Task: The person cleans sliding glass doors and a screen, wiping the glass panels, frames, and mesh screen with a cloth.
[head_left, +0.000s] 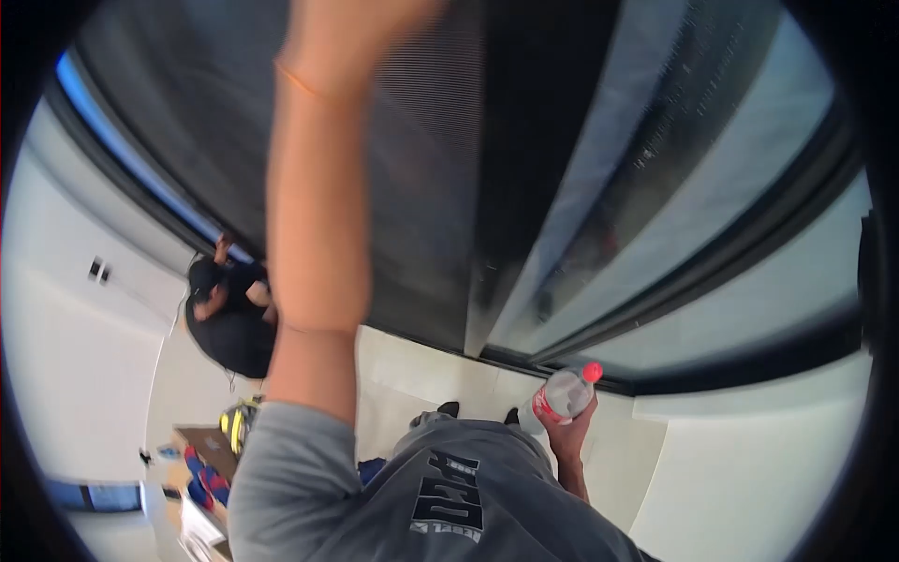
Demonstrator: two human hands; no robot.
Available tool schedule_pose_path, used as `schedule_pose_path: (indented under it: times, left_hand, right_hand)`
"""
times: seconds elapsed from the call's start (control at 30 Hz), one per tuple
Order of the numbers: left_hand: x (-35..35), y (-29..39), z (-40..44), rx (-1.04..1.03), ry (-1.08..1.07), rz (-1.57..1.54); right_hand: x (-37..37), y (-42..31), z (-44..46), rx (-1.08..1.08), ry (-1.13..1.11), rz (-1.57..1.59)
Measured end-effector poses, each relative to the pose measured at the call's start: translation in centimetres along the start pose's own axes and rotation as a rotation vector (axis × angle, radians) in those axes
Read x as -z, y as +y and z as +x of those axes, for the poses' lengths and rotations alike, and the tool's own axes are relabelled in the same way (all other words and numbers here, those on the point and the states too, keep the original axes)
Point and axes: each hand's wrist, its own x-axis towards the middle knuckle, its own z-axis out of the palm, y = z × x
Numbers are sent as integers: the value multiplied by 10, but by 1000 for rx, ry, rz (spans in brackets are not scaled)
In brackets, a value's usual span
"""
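Observation:
My left arm stretches up across the view, an orange band round its wrist. My left hand [361, 23] is blurred and cut off by the top edge, so its fingers are hidden. Behind it rises a tall dark window panel [421, 187], and I cannot tell whether the hand touches it. Low on the right, my right hand [569, 433] is wrapped round a clear plastic soda bottle [567, 393] with a red cap and red label. The bottle is tilted, its cap pointing up and right.
A person in black [229, 314] is low down by the window's left side. Below them are a cardboard box [211, 450] and a dark item with yellow stripes [240, 421]. A black window frame [712, 267] curves across the right, above the pale floor [412, 370].

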Motion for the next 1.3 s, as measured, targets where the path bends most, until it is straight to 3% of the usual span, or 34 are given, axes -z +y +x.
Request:
schedule_pose_path:
  times: [0.1,0.3,0.33,0.37,0.4,0.53,0.6,0.67,0.73,0.8,0.93,1.03,1.13,1.3]
  left_hand:
    - [14,41,-116,150,-99,99]
    - [40,162,-388,1128,-232,1]
    - [44,180,-424,1279,-153,22]
    - [60,198,-446,1680,-95,-78]
    - [77,215,-472,1882,51,-148]
    - [168,277,-538,2319,407,-203]
    - [225,311,-526,2238,877,-794]
    - [271,348,-443,1939,1016,-1003]
    - [307,381,-419,1788,1248,-1067]
    - [325,398,-412,1564,1346,-1087]
    - [337,384,-416,1475,1341,-1192]
    - [349,374,-431,1423,1349,-1365]
    - [362,361,-448,1466,1330,-1356]
    - [414,360,-451,1488,1265,-1373]
  right_hand:
    - [3,5,15,71,-127,122]
    - [26,13,56,259,-396,87]
    - [27,14,67,299,-453,56]
    - [27,17,76,304,-521,89]
    - [27,29,84,352,-573,128]
    - [16,51,108,324,-785,113]
    - [17,39,114,379,-893,52]
    - [10,9,107,474,-985,-17]
    - [-6,-12,97,576,-1093,-25]
    - [-20,-36,82,589,-1231,-9]
    - [-67,-129,39,742,-1637,-235]
    - [-99,-186,-13,718,-1895,-516]
    - [-135,-195,-47,713,-1964,-937]
    - [-170,-203,-95,670,-1981,-1090]
